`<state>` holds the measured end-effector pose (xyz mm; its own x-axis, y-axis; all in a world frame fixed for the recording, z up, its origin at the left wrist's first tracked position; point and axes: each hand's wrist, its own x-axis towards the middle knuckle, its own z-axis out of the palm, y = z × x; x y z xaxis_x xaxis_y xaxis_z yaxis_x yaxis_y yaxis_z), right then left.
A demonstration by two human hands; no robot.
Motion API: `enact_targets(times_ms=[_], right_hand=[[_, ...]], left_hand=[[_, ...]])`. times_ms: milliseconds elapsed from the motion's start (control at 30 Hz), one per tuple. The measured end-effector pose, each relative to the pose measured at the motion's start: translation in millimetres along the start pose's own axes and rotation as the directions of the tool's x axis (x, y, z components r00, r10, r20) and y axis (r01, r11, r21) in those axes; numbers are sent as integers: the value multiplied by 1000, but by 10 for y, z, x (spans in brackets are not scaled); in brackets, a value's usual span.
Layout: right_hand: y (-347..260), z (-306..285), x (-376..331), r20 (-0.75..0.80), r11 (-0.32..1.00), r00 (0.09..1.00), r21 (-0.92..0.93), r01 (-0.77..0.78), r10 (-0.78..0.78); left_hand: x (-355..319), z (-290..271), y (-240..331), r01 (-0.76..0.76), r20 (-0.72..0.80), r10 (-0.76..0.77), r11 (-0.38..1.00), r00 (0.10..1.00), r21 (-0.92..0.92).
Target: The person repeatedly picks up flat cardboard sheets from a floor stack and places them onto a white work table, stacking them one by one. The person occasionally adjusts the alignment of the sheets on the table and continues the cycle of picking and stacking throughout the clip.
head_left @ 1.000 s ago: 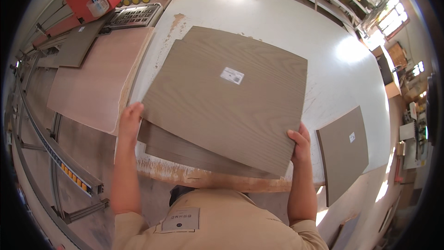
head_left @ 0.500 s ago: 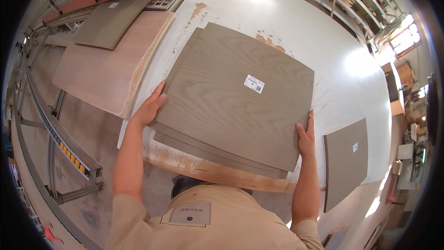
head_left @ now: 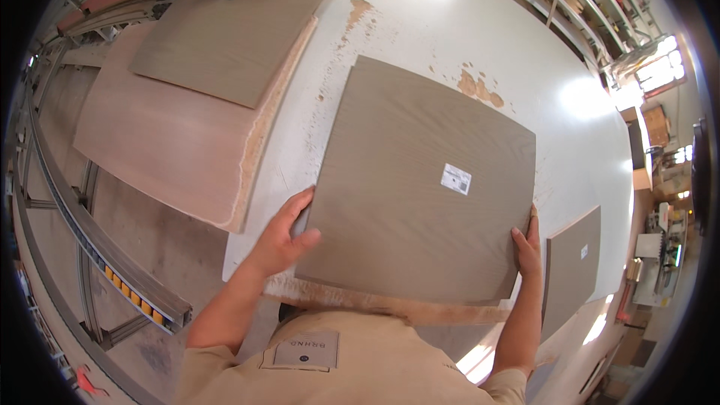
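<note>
Grey-brown wood-grain panels lie in a stack close in front of me, with the top panel (head_left: 397, 195) bearing a white label (head_left: 456, 179). My left hand (head_left: 280, 242) holds the stack's left edge, fingers along the side and thumb over the top surface. At the opposite edge, my right hand (head_left: 529, 245) grips with fingers along the side and thumb on top. The panels' edges lie nearly flush, so the lower ones are mostly hidden beneath the top one.
The stack rests on a worn white table (head_left: 585, 157). To the left, another labelled panel (head_left: 225, 37) lies on a pinkish board (head_left: 165, 135), beside a metal roller rail (head_left: 127, 285). A smaller panel (head_left: 571, 266) is at the right edge. Racks (head_left: 577, 7) stand behind.
The lower panels that stuck out at the front and left are now lined up under the top one. My left thumb has lifted away from the fingers. The view has shifted.
</note>
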<state>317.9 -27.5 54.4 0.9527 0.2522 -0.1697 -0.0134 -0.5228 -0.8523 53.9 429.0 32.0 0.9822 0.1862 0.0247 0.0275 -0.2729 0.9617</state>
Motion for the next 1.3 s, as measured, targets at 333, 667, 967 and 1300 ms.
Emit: enact_targets(times_ms=[333, 667, 967, 1300], right_hand=[[-2133, 2910, 506, 439, 922, 814, 108, 372, -380], [-2690, 4050, 662, 546, 765, 834, 503, -401, 78], [-2642, 2947, 194, 500, 731, 866, 584, -351, 16], [-1757, 1652, -354, 265, 683, 963, 712, -164, -45]], left_hand=[[1481, -1722, -690, 353, -500, 316, 422, 806, 835], [1126, -1851, -658, 30, -563, 257, 893, 785, 449], [1007, -3484, -971, -113, -885, -337, 914, 320, -389], [532, -2481, -326, 128, -228, -284, 842, 931, -524]])
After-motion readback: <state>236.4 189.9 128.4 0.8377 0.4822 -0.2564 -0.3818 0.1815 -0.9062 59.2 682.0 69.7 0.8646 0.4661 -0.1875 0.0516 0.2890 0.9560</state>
